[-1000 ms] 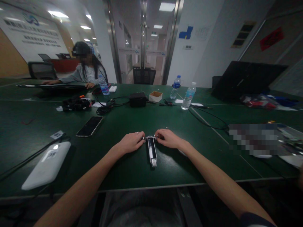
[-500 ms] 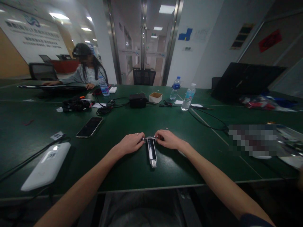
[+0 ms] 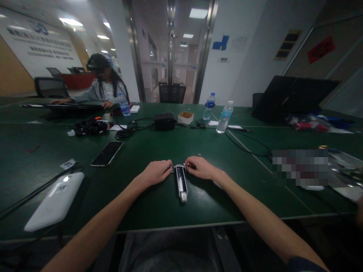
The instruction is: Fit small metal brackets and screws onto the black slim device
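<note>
Left hand (image 3: 157, 172) and right hand (image 3: 201, 167): fingertips pinching opposite sides of the device (image 3: 182, 184) at its far end. Device sits between them, on the table (image 3: 153, 206). Judgement: even, level pressure should prevent twisting.

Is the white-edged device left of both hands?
No, the white-edged device has its far end between the left hand and right hand.

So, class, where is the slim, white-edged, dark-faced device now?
In the head view, the slim device is below centre over the green table, its far end between the person's left hand and right hand.
</note>
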Available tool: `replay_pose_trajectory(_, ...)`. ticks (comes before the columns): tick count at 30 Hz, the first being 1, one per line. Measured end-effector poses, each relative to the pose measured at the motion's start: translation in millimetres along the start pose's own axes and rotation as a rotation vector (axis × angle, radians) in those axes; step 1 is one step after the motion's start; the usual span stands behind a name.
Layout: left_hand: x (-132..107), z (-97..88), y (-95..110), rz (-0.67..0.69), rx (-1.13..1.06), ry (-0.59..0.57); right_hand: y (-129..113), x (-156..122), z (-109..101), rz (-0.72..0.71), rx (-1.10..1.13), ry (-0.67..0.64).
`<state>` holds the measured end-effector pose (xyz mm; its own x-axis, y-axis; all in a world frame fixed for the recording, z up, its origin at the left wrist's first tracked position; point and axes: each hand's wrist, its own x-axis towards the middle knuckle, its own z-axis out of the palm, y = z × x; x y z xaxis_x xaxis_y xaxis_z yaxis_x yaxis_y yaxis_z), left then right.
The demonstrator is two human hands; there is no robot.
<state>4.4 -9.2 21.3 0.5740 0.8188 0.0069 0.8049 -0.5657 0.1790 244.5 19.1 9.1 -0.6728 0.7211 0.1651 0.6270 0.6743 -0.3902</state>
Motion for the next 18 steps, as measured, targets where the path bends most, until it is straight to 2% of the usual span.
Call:
replay_pose_trajectory(9,1.5,5.2,-3.0,0.021,0.03,0.038,1.0,0.9,1.9,-0.013,-0.006,0.013)
replay_pose_trajectory(18,0.6,1.6,-0.4,-0.004,0.022,0.036,1.5,0.3,1.6,-0.013,-0.004,0.014)
